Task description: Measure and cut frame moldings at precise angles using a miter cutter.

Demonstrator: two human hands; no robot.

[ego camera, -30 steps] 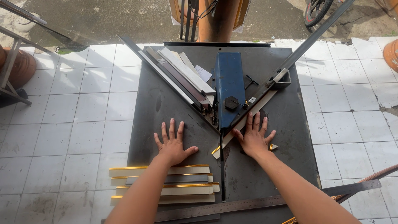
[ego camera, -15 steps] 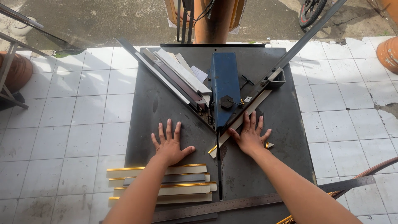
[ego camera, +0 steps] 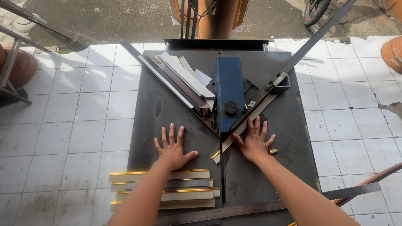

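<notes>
The right hand (ego camera: 254, 143) lies flat, fingers spread, its grip released, pressing a pale moulding strip (ego camera: 247, 123) against the angled fence just right of the blue saw guard (ego camera: 228, 90). The left hand (ego camera: 173, 150) rests open and empty on the dark counter (ego camera: 167, 109), left of the guard. Gold-edged cut strips (ego camera: 167, 190) lie stacked at the counter's near edge, below the left hand.

Blue saw housing (ego camera: 228, 90), dark grey table (ego camera: 167, 113), gold-edged cream strips (ego camera: 167, 194), white floor tiles (ego camera: 63, 125).
</notes>
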